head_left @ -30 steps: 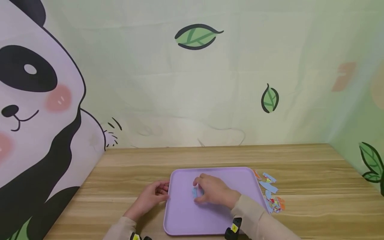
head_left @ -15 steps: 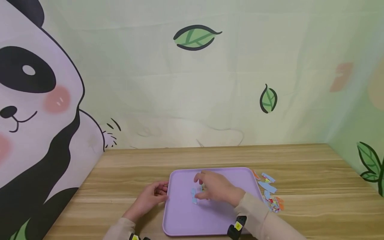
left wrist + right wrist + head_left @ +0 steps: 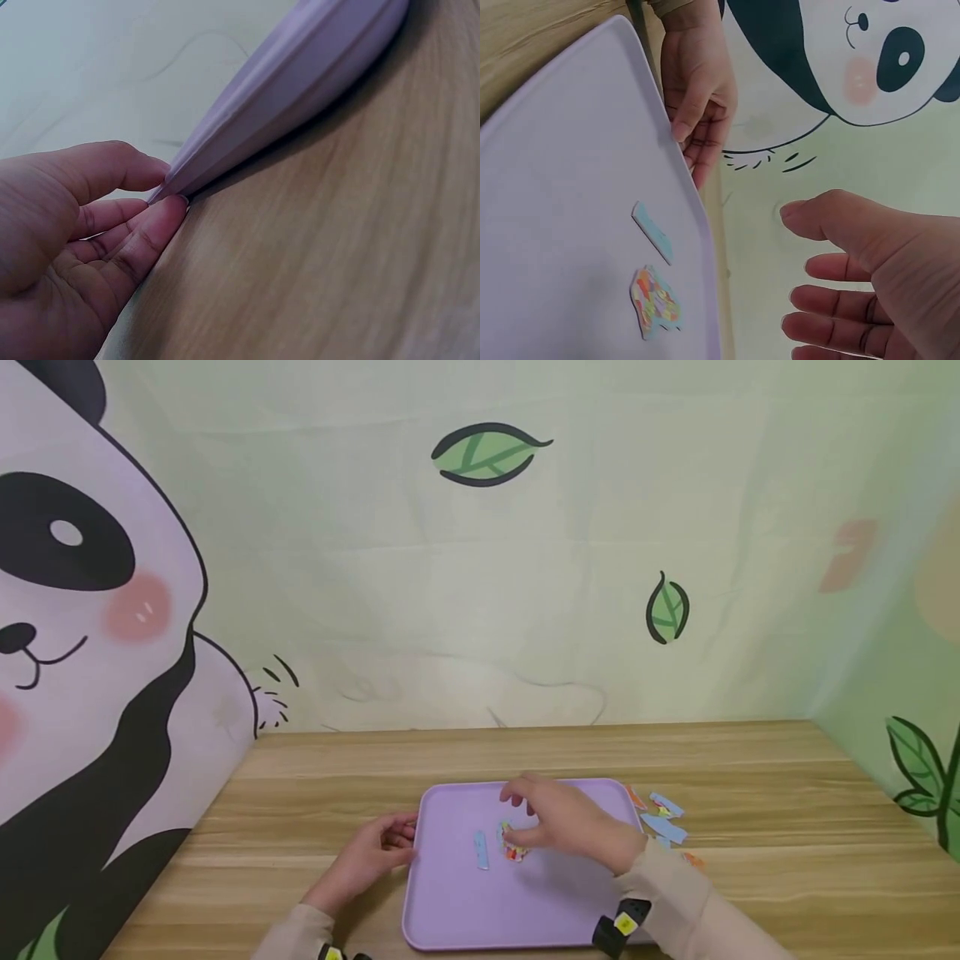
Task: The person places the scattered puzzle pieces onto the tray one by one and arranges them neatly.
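At the left side of the lilac tray (image 3: 450, 910), my left hand (image 3: 367, 856) pinches the rim between thumb and fingers. A narrow light-blue puzzle piece (image 3: 481, 850) lies flat on the tray. Just right of it lies a multicoloured puzzle piece (image 3: 514, 853) with a light-blue edge, partly covered by my right thumb in the head view. Both the blue strip (image 3: 652, 231) and the colourful piece (image 3: 655, 304) show fully in the right wrist view, with a small gap between them. My right hand (image 3: 573, 822) hovers above the tray with its fingers spread and holds nothing.
Along the tray's right side, several more puzzle pieces lie on the wooden table (image 3: 337, 777), among them a light-blue one (image 3: 664, 828) and an orange one (image 3: 693, 860). My right sleeve (image 3: 697, 902) covers part of that group. A panda-printed cloth (image 3: 480, 568) stands behind the table.
My right hand has let go of the multicoloured piece beside the blue strip and moved up and to the right. My left hand stays at the tray's rim.
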`<state>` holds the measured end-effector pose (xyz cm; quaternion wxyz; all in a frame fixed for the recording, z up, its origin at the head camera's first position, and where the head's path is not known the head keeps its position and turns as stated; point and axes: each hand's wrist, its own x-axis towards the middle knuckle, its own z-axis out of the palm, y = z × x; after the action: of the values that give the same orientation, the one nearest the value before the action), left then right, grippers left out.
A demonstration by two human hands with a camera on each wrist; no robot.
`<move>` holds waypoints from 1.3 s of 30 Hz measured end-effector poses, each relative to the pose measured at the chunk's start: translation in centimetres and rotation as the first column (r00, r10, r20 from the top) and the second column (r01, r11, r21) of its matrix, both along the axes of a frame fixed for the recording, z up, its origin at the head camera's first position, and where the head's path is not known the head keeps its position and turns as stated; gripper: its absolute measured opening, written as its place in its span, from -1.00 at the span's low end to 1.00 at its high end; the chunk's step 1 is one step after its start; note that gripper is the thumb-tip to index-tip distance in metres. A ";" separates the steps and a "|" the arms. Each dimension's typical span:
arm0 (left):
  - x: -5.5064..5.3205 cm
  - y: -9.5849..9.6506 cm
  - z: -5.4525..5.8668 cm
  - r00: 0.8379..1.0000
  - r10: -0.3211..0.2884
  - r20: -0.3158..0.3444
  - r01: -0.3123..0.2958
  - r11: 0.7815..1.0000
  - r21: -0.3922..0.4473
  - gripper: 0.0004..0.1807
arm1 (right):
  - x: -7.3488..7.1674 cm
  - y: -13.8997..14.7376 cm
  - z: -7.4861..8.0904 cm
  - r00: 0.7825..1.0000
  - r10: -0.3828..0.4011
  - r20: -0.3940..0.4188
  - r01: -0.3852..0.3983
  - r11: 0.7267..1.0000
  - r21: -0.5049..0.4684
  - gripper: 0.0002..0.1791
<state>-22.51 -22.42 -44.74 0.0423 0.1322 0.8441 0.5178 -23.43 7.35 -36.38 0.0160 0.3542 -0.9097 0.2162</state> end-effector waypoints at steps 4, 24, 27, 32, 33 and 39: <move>-0.1 0.0 -0.1 1.000 0.012 0.001 -0.012 1.000 -0.009 -0.44 | 0.2 0.8 0.4 1.000 0.010 -0.027 -0.011 1.000 -0.009 -0.60; 0.5 0.4 0.5 0.999 0.039 -0.010 -0.039 0.999 -0.018 -0.44 | 1.8 5.2 1.5 0.995 -0.049 -0.091 0.045 0.998 -0.040 -0.64; 0.5 0.5 0.5 0.999 0.048 -0.014 -0.048 0.999 -0.022 -0.44 | 1.9 5.9 1.6 0.996 -0.050 -0.080 0.047 0.998 -0.047 -0.64; 0.4 0.7 0.5 0.998 0.062 -0.011 -0.062 0.998 -0.017 -0.45 | 2.1 7.0 1.6 0.992 -0.062 -0.105 0.057 0.997 -0.054 -0.63; 0.4 0.7 0.4 0.998 0.060 -0.010 -0.061 0.998 -0.012 -0.45 | 2.2 7.2 1.5 0.991 -0.063 -0.114 0.057 0.997 -0.054 -0.63; 0.4 0.8 0.3 0.999 0.044 -0.013 -0.044 0.999 0.013 -0.44 | 2.5 8.5 1.3 0.991 -0.069 -0.118 0.061 0.995 -0.077 -0.65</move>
<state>-22.16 -21.61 -44.41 0.0245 0.1172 0.8437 0.5233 -20.96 15.84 -35.10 0.0908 0.3359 -0.9096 0.2270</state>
